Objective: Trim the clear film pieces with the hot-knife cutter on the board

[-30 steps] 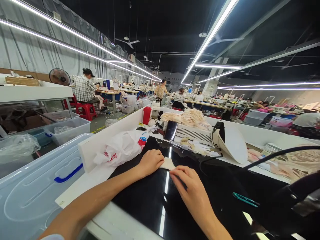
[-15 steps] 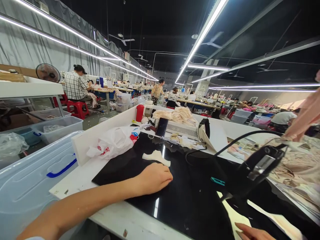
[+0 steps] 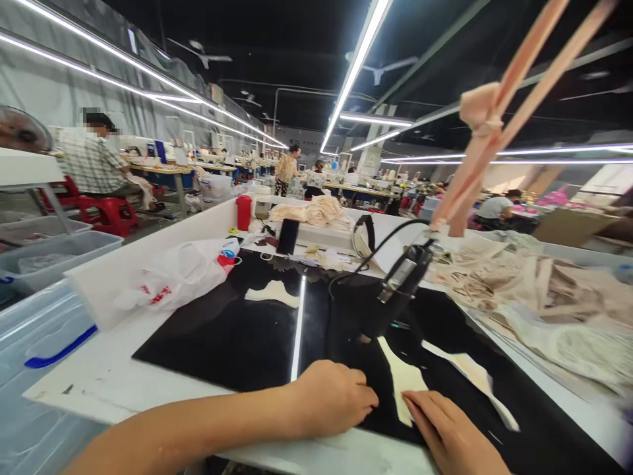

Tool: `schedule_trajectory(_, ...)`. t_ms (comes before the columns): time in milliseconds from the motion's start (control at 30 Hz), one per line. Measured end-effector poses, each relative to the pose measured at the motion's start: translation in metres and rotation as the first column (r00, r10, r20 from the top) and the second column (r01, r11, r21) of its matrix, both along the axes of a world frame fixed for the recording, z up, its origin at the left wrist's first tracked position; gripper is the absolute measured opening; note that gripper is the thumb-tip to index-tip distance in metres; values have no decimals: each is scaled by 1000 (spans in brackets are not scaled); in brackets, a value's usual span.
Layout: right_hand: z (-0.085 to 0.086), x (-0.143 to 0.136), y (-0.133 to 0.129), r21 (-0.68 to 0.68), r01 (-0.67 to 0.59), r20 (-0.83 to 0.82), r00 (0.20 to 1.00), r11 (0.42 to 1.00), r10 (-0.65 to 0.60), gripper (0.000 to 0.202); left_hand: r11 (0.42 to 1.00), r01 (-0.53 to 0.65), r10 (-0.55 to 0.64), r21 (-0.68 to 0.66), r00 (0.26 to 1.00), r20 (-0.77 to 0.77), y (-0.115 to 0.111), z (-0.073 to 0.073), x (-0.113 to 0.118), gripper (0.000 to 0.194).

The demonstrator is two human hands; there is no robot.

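My left hand (image 3: pixel 336 399) hovers low at the front edge of the black board (image 3: pixel 217 343), fingers curled down; anything inside them is hidden. My right hand (image 3: pixel 448 432) has thumb and fingers pressed together at the right edge of a cream fabric piece (image 3: pixel 403 373), narrow at its far end, lying flat on the board. Right of that lies a second pale curved fabric piece (image 3: pixel 475 369). Farther off on the left is another cream cut piece (image 3: pixel 273 294). A dark handheld device with a metal plate (image 3: pixel 399 280) hangs above the board from pink fabric strips (image 3: pixel 469 165).
A white plastic bag (image 3: pixel 182 274) sits at the board's left rear. A phone (image 3: pixel 287 236), a red container (image 3: pixel 244 212) and folded cream fabric (image 3: pixel 321 211) stand along the back. Beige fabric (image 3: pixel 548 284) is heaped on the right. Co-workers sit and stand beyond.
My view has swung to the right. My left hand has left the far cream piece and come near my right hand. The right hand remains at its fabric piece.
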State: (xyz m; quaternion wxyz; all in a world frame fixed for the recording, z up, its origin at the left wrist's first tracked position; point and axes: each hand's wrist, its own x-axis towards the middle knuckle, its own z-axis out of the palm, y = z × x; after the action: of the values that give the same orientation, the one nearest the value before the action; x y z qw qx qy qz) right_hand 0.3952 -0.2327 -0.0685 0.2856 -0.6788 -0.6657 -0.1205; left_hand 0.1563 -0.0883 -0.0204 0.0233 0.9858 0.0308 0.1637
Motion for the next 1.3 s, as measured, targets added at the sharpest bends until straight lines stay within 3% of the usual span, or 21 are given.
schedule_trajectory(167, 26, -37, 3, -107, 105, -343, 929, 989, -136, 46, 998, -54, 52, -13, 993, -105, -6, 5, 8, 15)
schedule_trajectory(433, 33, -36, 2, -182, 119, -448, 873, 976, -190, 39, 991, -33, 40, 131, 998, -55, -11, -7, 25, 17)
schedule_trajectory(567, 36, -38, 4, -194, 126, -487, 849, 973, -207, 37, 988, -106, 117, 110, 987, -107, -15, -3, 29, 38)
schedule_trajectory(800, 41, -42, 5, -172, 182, -577, 778, 968, -249, 37, 997, -63, 69, 50, 989, -127, -14, 6, 29, 32)
schedule_trajectory(967, 47, -33, 9, -132, 253, -696, 665, 958, -271, 38, 997, -70, 67, -15, 988, -136, -14, 10, 28, 33)
schedule_trajectory(1133, 51, -13, 28, -73, 248, -845, 499, 966, -192, 47, 997, -69, 66, -32, 994, -89, -12, 1, 28, 33)
schedule_trajectory(1300, 67, 0, 55, 119, 322, -924, 383, 939, -14, 51, 997, -67, 67, -34, 998, -15, -13, -8, 30, 32)
